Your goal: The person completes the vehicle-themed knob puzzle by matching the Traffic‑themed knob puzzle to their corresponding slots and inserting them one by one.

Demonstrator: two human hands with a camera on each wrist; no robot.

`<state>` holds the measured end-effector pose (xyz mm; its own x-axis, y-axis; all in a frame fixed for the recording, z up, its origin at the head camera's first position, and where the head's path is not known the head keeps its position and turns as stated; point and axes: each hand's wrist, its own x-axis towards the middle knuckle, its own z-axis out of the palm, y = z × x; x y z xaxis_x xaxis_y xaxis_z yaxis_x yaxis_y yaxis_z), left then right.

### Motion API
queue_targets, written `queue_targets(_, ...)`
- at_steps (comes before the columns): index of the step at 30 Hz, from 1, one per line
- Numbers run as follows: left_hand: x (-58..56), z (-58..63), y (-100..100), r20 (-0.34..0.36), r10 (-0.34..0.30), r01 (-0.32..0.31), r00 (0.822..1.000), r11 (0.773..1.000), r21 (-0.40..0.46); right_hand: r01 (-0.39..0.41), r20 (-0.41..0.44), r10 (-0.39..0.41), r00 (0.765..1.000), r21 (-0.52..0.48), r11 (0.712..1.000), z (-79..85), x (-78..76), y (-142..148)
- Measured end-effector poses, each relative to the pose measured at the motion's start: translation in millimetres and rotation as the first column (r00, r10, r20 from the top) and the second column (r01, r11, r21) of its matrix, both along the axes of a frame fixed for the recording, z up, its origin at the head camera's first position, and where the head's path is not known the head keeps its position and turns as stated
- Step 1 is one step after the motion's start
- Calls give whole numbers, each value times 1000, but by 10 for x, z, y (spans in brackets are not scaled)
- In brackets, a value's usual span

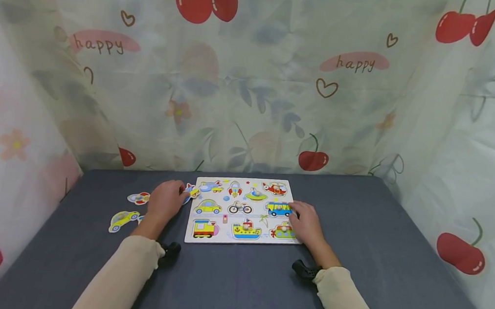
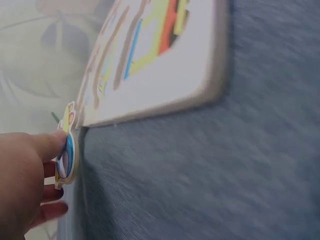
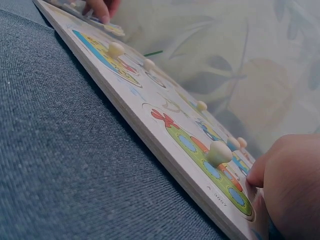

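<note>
My left hand [image 1: 167, 201] pinches a wooden airplane puzzle piece [image 2: 67, 150] between thumb and fingers, just off the left edge of the white puzzle board [image 1: 225, 233]. The piece [image 1: 193, 192] overlaps the board's upper left edge in the head view, beside the printed airplane [image 1: 211, 186]. My right hand [image 1: 309, 224] holds the board's right edge, its fingertips close to the bus piece [image 1: 278, 208]. In the right wrist view the knobbed submarine piece [image 3: 210, 165] and boat piece [image 3: 107, 57] sit in the board. Most of the right hand's fingers are hidden there.
Left of my left hand lie a loose rocket piece [image 1: 138, 198] and a yellow car piece [image 1: 122, 221]; another piece beside the car is partly hidden by the hand. A dark cloth covers the table [image 1: 236, 286]. Patterned curtains [image 1: 254, 76] stand behind and at both sides.
</note>
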<state>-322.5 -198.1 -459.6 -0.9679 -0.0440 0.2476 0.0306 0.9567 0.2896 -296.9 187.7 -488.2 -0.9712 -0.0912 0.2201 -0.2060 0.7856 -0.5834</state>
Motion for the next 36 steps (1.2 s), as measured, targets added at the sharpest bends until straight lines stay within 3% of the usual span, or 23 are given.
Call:
queue_targets(6,-85,71,94,-18,-12,13,1000,996,93,3,14,-3,1000,-5,1000,-16,-24,10)
queue_targets(12,-100,93,202,-59,-4,16,998,982,191,5,6,-5,1000,2,1000,-28,-41,6)
queue_targets(19,-108,92,328,-80,1,18,997,972,233,10,15,-10,1000,4,1000,-30,-42,11)
queue_targets(31,-153,65,455,-174,-81,100,981,989,107,10,19,-10,1000,9,1000,-29,-30,23)
queue_targets(36,-157,71,483,-188,-138,141,972,990,1,5,14,-5,1000,8,1000,-10,-26,12)
